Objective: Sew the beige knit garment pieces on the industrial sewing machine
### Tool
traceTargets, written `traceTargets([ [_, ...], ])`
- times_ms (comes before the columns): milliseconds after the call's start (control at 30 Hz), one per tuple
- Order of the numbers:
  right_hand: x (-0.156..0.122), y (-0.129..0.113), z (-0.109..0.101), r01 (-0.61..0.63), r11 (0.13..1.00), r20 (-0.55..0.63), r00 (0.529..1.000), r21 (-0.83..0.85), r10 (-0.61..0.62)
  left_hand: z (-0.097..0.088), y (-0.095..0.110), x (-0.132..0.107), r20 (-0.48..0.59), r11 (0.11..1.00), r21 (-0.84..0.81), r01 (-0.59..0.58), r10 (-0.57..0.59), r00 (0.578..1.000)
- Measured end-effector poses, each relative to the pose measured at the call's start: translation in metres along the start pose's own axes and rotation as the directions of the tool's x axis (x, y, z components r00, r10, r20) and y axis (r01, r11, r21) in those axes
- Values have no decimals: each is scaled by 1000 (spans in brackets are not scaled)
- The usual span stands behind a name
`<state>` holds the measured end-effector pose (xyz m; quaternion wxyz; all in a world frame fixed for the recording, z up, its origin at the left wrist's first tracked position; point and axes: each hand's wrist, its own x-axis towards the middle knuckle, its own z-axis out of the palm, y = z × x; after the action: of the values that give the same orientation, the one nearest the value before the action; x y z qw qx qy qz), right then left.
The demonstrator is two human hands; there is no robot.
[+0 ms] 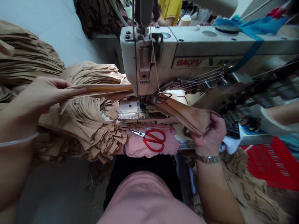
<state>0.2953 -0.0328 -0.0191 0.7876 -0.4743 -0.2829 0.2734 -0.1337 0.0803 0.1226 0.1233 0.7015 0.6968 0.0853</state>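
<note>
A tan strip of fabric (109,88) stretches from my left hand (50,90) to the sewing machine (151,59). My left fingers pinch its far end, above a pile of cut tan pieces (86,118). On the machine's other side, my right hand (209,132) grips the tan fabric (184,115), which runs back toward the presser foot (143,101). The machine head hides the fabric's middle. Red-handled scissors (154,140) lie on a pink cloth (137,151) in front of the needle plate (128,110).
Folded tan stacks (25,59) rise at the left. Several taut threads (198,79) cross the machine's front. A red basket (273,161) and heaped tan fabric (243,174) are at the lower right. A person in a yellow shirt (171,11) is behind; another person's arm (283,113) is at right.
</note>
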Motion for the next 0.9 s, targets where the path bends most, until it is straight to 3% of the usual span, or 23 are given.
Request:
traceTargets([
  [67, -15, 3, 16, 172, 979, 173, 973, -110, -152, 7, 16, -8, -54, 981, -186, 50, -61, 997],
  [100, -23, 5, 26, 212, 966, 257, 951, -147, -169, 15, 28, -12, -44, 961, -277, 3, -16, 999],
  [133, -30, 7, 36, 240, 953, 353, 921, -183, -164, 27, 41, -17, -8, 931, -351, -99, 103, 995],
  [167, -35, 9, 45, 288, 932, 476, 866, -221, -154, 42, 54, -21, 46, 884, -407, -231, 272, 961],
  [200, -37, 10, 53, 420, 863, 650, 744, -281, -151, 59, 65, -24, 93, 801, -455, -388, 476, 874],
  [233, -35, 11, 59, 598, 738, 804, 581, -314, -129, 77, 74, -28, 99, 705, -449, -548, 649, 754],
  [267, -31, 11, 62, 776, 556, 912, 404, -296, -78, 95, 81, -30, 89, 617, -361, -699, 769, 633],
  [300, -25, 11, 63, 907, 347, 966, 258, -239, -8, 111, 85, -32, 37, 563, -209, -800, 822, 569],
  [333, -17, 10, 62, 972, 157, 984, 170, -175, 50, 125, 86, -34, 7, 527, -39, -849, 850, 527],
  [367, -10, 9, 60, 990, 26, 988, 134, -136, 71, 135, 85, -36, -20, 503, 119, -856, 863, 505],
  [433, 1, 6, 54, 991, -93, 992, 99, -91, 75, 144, 81, -39, -64, 482, 326, -813, 870, 490],
  [533, 1, 3, 48, 994, -101, 999, 51, -49, 19, 143, 77, -46, -125, 453, 430, -781, 887, 445],
  [633, -11, 6, 49, 997, -52, 997, 45, -48, -59, 141, 83, -54, -111, 419, 423, -803, 904, 413],
  [700, -16, 9, 53, 999, -38, 998, 29, -31, -61, 143, 88, -59, -84, 442, 400, -803, 890, 448],
  [833, -15, 12, 57, 998, -57, 999, 23, -26, -41, 150, 96, -67, -99, 576, 416, -703, 798, 595],
  [900, -8, 10, 56, 999, -38, 1000, 4, -5, -18, 153, 98, -69, -124, 602, 428, -674, 778, 616],
])
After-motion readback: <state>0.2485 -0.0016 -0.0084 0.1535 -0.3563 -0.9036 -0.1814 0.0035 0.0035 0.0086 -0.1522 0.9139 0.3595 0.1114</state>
